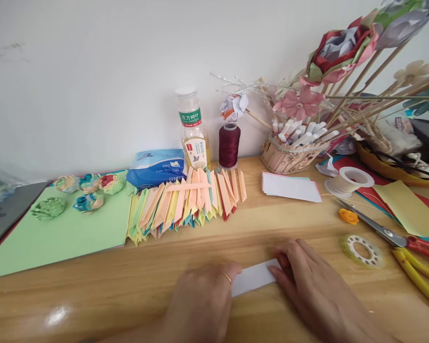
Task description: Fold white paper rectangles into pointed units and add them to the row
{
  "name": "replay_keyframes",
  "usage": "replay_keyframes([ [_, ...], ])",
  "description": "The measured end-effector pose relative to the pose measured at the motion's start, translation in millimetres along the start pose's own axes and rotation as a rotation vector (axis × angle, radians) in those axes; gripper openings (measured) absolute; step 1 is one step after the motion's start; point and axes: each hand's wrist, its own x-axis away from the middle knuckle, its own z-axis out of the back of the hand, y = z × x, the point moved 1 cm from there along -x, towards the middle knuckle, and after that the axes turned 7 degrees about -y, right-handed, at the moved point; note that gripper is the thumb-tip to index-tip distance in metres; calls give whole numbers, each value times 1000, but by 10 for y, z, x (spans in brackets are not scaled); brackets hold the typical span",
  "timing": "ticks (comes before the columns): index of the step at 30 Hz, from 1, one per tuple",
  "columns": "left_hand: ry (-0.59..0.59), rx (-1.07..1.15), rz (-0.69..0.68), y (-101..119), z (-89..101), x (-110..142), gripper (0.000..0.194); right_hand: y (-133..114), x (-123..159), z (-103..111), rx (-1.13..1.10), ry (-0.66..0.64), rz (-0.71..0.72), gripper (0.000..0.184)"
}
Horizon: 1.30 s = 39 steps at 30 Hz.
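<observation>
A narrow white strip of paper (254,277) lies slantwise on the wooden table between my two hands. My left hand (205,295), with a ring on one finger, is closed over the strip's left end, its fingertips partly hidden. At the other end, my right hand (300,278) pinches the paper between thumb and curled fingers. Behind them is a dense heap of folded paper pieces (178,205) in peach, yellow, green and blue. A small stack of white paper slips (290,186) rests farther back on the right.
Paper flowers lie on green sheets (93,233) at left. A tissue pack (155,166), bottle (195,133) and maroon thread spool (229,145) stand by the wall. At right are a tape roll (362,251), scissors (389,233), white spool (348,181) and a basket (289,155) of pens.
</observation>
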Motion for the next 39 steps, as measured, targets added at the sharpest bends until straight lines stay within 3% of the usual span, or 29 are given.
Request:
replay_keyframes([
  [4,185,-354,-191,41,-39,-16,33,28,11,4,-23,-59,-19,6],
  [7,291,-386,-306,66,-49,-28,28,45,0,5,-63,-81,-32,7],
  [11,235,-387,-305,49,-74,-15,25,29,-20,77,-70,-14,19,10],
  [14,185,-448,-294,19,-110,7,33,-57,26,183,-1,54,146,15],
  [19,173,-504,-288,13,-122,14,38,-209,189,275,124,-1,346,35],
  [23,217,-551,-279,18,-58,-25,29,-190,201,221,277,18,376,38],
  [27,265,-657,-258,-24,22,-83,25,-164,43,141,351,44,384,40],
  [32,246,-754,-265,-113,43,-46,26,-180,-108,124,352,54,377,40],
  [39,187,-797,-285,-216,64,154,32,-71,-35,203,342,61,415,43],
])
